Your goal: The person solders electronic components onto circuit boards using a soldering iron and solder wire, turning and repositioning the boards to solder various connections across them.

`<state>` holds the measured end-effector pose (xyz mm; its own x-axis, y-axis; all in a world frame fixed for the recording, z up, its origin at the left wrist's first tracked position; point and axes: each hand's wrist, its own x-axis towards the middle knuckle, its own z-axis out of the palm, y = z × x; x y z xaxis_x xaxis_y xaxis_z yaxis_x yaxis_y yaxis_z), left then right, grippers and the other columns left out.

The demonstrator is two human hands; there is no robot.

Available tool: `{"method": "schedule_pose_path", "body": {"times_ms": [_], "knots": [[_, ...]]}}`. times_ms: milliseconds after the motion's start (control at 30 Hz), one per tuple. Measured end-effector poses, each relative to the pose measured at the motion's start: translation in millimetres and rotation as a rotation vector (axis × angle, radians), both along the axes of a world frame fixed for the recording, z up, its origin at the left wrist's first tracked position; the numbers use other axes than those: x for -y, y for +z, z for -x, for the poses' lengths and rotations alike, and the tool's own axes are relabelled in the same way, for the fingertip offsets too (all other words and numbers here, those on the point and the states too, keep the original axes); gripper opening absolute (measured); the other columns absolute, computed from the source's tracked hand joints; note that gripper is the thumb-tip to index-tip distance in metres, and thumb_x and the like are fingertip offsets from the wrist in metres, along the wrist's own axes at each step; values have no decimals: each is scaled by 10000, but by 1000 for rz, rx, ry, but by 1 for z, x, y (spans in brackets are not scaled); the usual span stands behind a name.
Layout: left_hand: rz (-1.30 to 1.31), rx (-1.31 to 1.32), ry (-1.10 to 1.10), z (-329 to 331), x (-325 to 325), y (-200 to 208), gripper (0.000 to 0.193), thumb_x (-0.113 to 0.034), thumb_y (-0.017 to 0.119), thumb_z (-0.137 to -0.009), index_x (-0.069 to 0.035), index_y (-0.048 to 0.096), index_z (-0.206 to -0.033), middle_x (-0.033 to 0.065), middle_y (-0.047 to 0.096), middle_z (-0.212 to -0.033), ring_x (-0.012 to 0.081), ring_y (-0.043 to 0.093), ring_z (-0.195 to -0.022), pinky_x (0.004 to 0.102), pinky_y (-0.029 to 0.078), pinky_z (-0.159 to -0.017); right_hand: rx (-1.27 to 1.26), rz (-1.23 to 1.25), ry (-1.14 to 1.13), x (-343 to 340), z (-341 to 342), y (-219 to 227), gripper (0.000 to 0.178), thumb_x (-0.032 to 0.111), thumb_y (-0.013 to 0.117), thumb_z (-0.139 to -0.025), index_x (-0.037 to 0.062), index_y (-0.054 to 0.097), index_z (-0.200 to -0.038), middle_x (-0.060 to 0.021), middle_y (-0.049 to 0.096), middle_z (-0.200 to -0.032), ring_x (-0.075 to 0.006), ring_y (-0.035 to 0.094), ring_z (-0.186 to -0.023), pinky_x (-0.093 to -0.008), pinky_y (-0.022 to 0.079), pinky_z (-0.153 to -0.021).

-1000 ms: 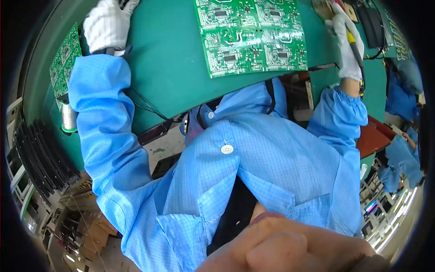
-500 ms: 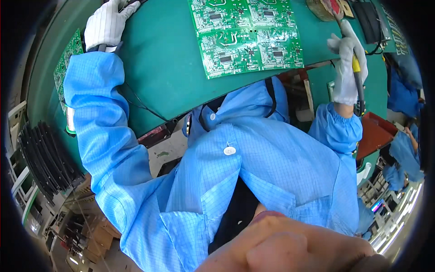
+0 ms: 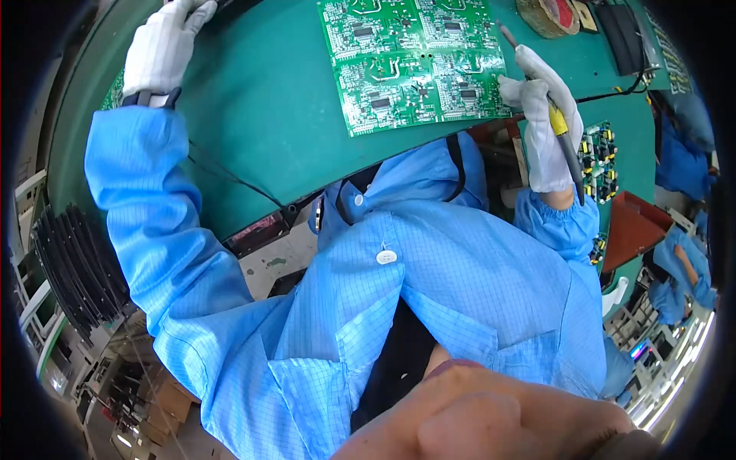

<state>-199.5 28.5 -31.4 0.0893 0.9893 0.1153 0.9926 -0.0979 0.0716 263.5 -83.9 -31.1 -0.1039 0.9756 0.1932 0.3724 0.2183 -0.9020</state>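
A panel of green circuit boards (image 3: 399,103) lies flat on the green table. My gloved right hand (image 3: 548,115) grips a soldering iron (image 3: 558,121) by its yellow and dark handle. The iron's tip points up and left, beside the panel's right edge, and I cannot tell whether it touches anything. At the upper left, my gloved left hand (image 3: 162,50) reaches to the picture's top edge with its fingers curled together next to something dark. What they hold is cut off by the edge.
A round brown holder (image 3: 548,17) with a red pad stands at the far right, beside a black case (image 3: 619,34). Boards with yellow parts (image 3: 599,161) and a red tray (image 3: 635,226) are right of my right hand. A black cable (image 3: 238,178) runs over the front edge.
My right hand has moved left with the soldering iron, from the round holder toward the panel. The boards with yellow parts now show. My left hand has shifted slightly left.
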Motion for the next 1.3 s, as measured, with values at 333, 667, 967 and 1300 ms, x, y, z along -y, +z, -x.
{"method": "schedule_pose_path", "body": {"times_ms": [333, 667, 967, 1300], "knots": [[-133, -25, 6, -33, 79, 15, 291, -378, 599, -1005, -150, 731, -1128, 163, 713, -1047, 381, 682, -948, 458, 540, -799, 6, -241, -321, -35, -31, 7, 535, 372, 602, -1029, -60, 581, -1343, -103, 725, -1013, -220, 689, -991, -357, 533, -911], [35, 841, -230, -139, 164, 19, 107, -62, 672, -956, 18, 707, -1018, 96, 689, -804, 179, 644, -681, 311, 518, -665, 23, -69, -118, -17, -33, 31, 333, 258, 607, -1004, -36, 716, -1118, -42, 740, -998, -49, 575, -716, -219, 478, -648], [-75, 823, -13, -159, 195, -7, 31, -72, 674, -905, -40, 674, -902, 149, 693, -1039, 320, 664, -935, 429, 542, -793, 420, -108, 557, -33, 36, 27, 221, 135, 684, -919, 112, 710, -1137, -47, 700, -1042, -219, 688, -904, -322, 553, -765], [58, 644, 92, -192, 190, -11, 112, -94, 683, -817, 16, 667, -800, 196, 660, -1079, 370, 645, -971, 455, 531, -819, 410, -194, 725, -37, 64, 20, 250, 115, 715, -877, 185, 724, -1116, -3, 695, -1020, -200, 675, -867, -293, 552, -729]]}}
